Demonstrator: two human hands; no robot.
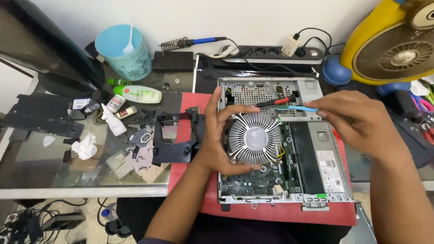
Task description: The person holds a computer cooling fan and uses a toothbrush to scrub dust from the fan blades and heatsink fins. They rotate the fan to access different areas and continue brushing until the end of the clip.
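Heatsink (254,138): one, left hand (216,135) gripping; right hand (357,119) holds one screwdriver (282,105).

The round finned aluminium heatsink (254,138) gleams bright and bare, its centre disc duller. The open grey sheet-metal computer case (323,149) looks matt and perforated at the back. The thin tool with a pale blue plastic handle (302,108) is smooth beside a screwdriver with a glossy red-and-black grip (275,101). The black plastic fan shroud (174,140) is matt. Beneath lies a red, soft-looking mat (271,212) on a glossy glass tabletop (45,167).
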